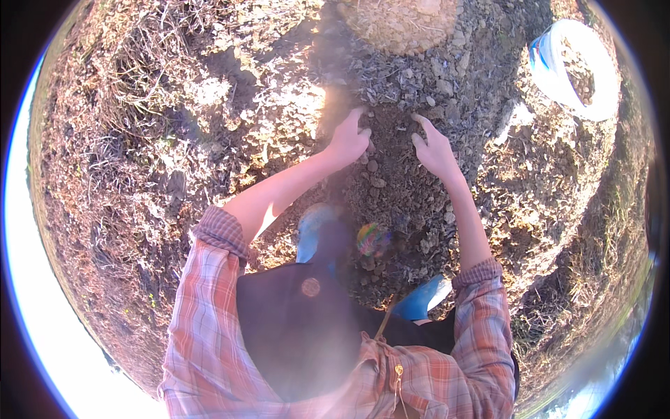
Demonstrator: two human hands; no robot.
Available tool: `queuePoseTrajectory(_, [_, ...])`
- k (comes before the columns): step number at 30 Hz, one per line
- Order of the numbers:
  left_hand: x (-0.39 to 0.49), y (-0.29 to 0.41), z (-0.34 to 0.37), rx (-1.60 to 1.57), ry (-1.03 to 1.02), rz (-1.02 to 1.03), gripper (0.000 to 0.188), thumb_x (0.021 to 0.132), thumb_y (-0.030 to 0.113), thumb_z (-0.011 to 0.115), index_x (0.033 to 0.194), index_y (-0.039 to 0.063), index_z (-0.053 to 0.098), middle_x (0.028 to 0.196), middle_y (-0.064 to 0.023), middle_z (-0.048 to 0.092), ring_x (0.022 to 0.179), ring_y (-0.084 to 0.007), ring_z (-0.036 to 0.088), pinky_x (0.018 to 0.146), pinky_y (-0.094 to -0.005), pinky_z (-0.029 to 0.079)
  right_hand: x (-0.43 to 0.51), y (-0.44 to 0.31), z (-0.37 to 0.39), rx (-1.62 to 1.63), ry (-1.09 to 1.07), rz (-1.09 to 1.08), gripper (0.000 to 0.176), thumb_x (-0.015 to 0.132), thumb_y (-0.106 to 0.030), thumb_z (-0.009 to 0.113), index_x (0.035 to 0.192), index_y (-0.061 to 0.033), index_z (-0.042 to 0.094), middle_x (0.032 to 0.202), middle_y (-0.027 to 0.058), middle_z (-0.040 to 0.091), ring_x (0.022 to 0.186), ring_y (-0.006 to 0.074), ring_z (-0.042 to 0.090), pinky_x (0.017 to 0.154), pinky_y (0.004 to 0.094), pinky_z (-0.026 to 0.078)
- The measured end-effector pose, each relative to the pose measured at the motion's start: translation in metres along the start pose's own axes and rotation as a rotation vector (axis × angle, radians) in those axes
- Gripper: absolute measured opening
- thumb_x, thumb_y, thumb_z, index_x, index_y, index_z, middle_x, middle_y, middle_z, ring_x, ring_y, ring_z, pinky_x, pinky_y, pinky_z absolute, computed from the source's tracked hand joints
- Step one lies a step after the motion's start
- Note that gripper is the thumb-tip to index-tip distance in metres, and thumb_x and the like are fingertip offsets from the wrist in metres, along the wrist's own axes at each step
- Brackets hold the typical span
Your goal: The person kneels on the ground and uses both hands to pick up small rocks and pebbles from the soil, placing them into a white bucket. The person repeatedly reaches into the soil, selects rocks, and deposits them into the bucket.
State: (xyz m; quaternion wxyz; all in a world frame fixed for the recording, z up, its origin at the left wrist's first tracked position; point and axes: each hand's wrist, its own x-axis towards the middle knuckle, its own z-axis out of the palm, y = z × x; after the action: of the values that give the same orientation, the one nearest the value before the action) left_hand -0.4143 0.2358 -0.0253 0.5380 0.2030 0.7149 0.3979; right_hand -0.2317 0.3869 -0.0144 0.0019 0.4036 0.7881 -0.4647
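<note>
My left hand [349, 137] reaches down to the loose dark soil [391, 152] in front of me. Its forefinger points forward at the crumbly bank and its thumb stands apart; the other fingers are partly hidden. Across a short strip of dug earth, my right hand [434, 152] is turned inward, with forefinger and thumb spread. Nothing shows in either hand. Small clods [378, 182] lie between and below the hands. Ahead of the fingertips the ground rises in a rough heap of clods and dry plant scraps [403, 78].
A white bucket [602, 105] with small tan lumps [577, 70] inside stands at the upper right. Blue boots [309, 241] are on my feet, close behind the dug strip. Dry stalks and grass [141, 68] cover the ground at left. Glare blurs part of the middle.
</note>
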Motion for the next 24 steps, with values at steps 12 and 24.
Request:
queuePoseTrajectory(12, [-0.011, -0.018, 0.015, 0.299, -0.334, 0.03, 0.08, 0.079, 0.007, 0.06, 0.156, 0.016, 0.04, 0.076, -0.0097, 0.068, 0.061, -0.0162, 0.063, 0.062, -0.0315, 0.052, -0.031, 0.005, 0.03, -0.263, -0.323, -0.011, 0.07, 0.079, -0.017, 0.062, 0.147, -0.0113, 0.043, 0.1, 0.0291, 0.07, 0.1, 0.0481, 0.066, 0.088, 0.0518, 0.053])
queuePoseTrajectory(24, [-0.035, -0.001, -0.038, 0.379, 0.156, 0.246, 0.028, 0.078, 0.022, 0.078, 0.096, 0.003, 0.07, 0.093, -0.0132, 0.067, 0.084, -0.0255, 0.068, 0.077, -0.0378, 0.054, -0.038, -0.002, -0.004, -0.323, -0.03, -0.128, 0.036, 0.086, -0.025, 0.072, 0.116, -0.0088, 0.061, 0.08, 0.0185, 0.069, 0.082, 0.041, 0.068, 0.074, 0.0513, 0.053])
